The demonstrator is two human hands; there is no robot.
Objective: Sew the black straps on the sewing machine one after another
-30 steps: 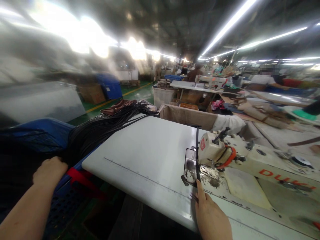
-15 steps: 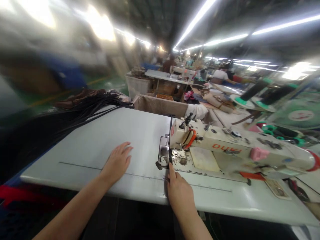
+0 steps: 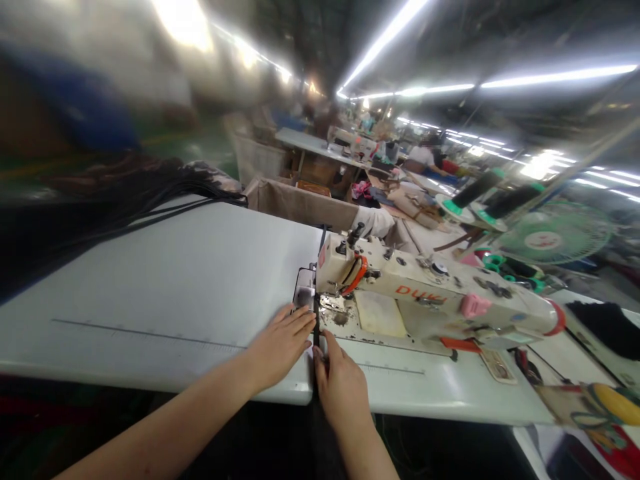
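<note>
A narrow black strap [image 3: 316, 383] runs front to back under the head of the sewing machine [image 3: 395, 283] and hangs over the table's front edge. My left hand [image 3: 285, 343] lies flat with outstretched fingers, its fingertips at the strap's left side just before the needle area. On the other side, my right hand [image 3: 345, 383] has its thumb and bent index finger closed at the strap; the exact grip is partly hidden. Both hands rest close together in front of the metal needle plate [image 3: 333, 303].
The pale sewing table [image 3: 175, 280] has a printed ruler line. Many black straps [image 3: 150, 200] lie heaped at its left back. Behind stands a fabric-lined bin [image 3: 295, 203]. Thread cones [image 3: 475, 190] and a green fan [image 3: 555, 233] are at the right. Another person [image 3: 423, 157] sits farther back.
My left hand has moved right across the table to the strap. My right hand stays by the strap, its thumb now at the strap's edge. The view has turned right.
</note>
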